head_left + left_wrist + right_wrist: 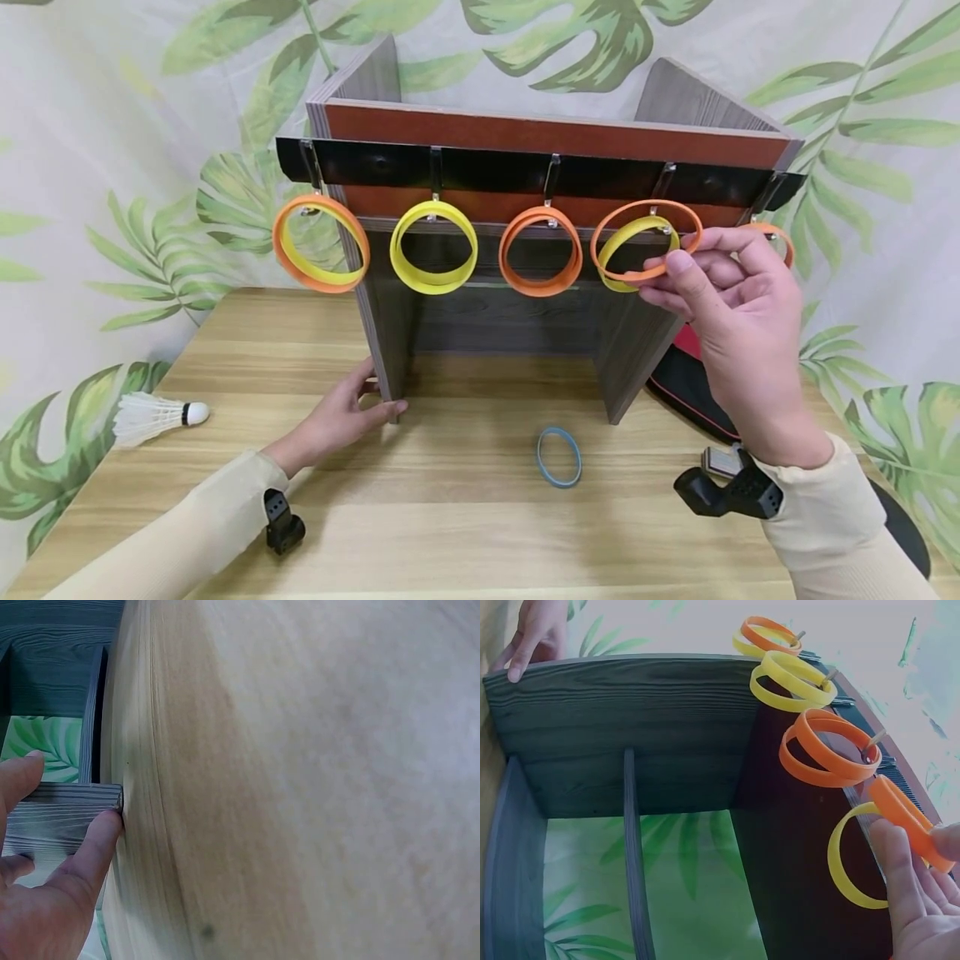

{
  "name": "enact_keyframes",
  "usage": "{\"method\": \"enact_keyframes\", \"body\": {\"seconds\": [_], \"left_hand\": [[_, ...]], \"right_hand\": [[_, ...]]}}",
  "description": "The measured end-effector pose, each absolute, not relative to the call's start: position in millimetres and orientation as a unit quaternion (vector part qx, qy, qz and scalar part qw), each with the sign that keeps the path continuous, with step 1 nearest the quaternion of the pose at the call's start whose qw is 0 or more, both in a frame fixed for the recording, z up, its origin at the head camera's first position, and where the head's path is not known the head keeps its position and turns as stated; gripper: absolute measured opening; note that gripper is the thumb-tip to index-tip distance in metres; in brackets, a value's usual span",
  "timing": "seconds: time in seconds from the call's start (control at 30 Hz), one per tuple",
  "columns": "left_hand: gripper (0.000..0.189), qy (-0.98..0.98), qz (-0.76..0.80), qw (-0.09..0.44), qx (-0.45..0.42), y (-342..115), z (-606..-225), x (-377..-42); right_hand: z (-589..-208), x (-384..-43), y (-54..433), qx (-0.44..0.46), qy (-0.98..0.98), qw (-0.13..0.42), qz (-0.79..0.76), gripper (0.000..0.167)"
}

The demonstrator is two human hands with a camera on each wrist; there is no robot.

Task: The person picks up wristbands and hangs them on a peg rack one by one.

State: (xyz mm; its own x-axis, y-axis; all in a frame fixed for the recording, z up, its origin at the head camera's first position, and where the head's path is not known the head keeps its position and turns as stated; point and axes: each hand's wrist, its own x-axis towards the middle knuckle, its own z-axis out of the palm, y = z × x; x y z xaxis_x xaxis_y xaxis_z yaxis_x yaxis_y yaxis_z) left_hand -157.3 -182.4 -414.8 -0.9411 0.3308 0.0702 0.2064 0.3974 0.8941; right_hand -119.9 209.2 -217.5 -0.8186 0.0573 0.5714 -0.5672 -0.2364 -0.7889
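Note:
In the head view my right hand (750, 333) pinches an orange wristband (647, 202) between thumb and fingers. It is at the fourth hook (665, 177), where a yellow wristband (636, 227) hangs behind it. Whether the orange band is over the hook tip, I cannot tell. My left hand (337, 423) holds the lower front edge of the wooden stand's left side panel (384, 333), thumb in front and fingers at the outer side. The left wrist view shows those fingers around the panel end (67, 814).
Other hooks on the black rail (495, 167) carry orange and yellow bands. A blue wristband (558, 483) lies on the table (465, 542) before the stand. A shuttlecock (153, 417) is at left; a black-and-red case (678, 387) and a small metallic block (720, 461) are at right.

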Motion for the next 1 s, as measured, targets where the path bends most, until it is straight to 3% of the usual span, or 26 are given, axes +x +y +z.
{"method": "enact_keyframes", "body": {"seconds": [0.27,1.0], "left_hand": [[0.071,0.836,0.520,0.055,0.167,-182.1,-413.1,-157.3],[0.073,0.841,0.513,0.060,0.160,-183.8,-416.3,-159.3]], "right_hand": [[-222.7,-115.9,207.7,0.177,-0.624,0.195,0.736,0.013],[-245.4,-115.2,207.0,0.183,-0.709,0.112,0.672,0.016]]}}
